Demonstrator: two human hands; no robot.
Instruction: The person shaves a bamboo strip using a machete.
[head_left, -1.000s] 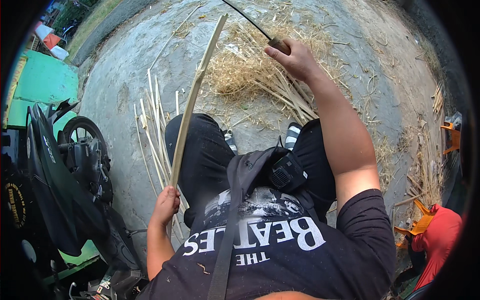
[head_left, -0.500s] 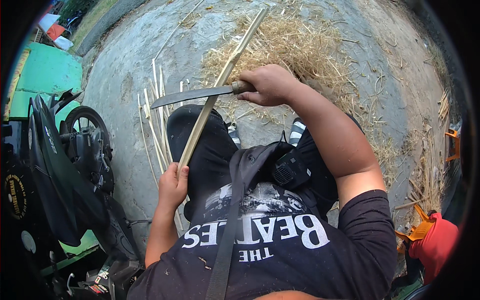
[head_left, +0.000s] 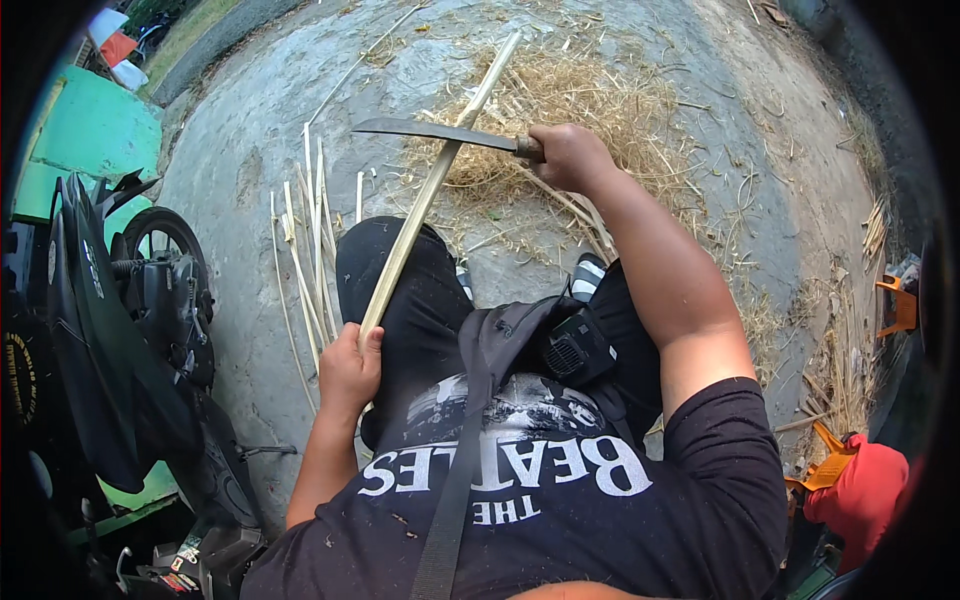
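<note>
Shavings pile (head_left: 610, 110): heaped on the ground (head_left: 230, 150) ahead; much trimming seems already done.
Loose strips (head_left: 320, 230): beside the left knee (head_left: 365, 265); finished or waiting, cannot tell.
Held strip (head_left: 415, 225): slanting past that knee, in one piece, probably not yet finished.
Knife (head_left: 430, 129): blade crossing its upper half, contact unclear.
Right hand (head_left: 570, 157): fingers wrapped around the handle.
Left hand (head_left: 350, 370): fingers pinching the strip's lower end.

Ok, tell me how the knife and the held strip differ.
The knife is dark-bladed; the strip is pale yellow. The strip looks longer than the knife. The right hand holds the knife crosswise; the left hand holds the strip slanting away. Both are long and narrow.
</note>
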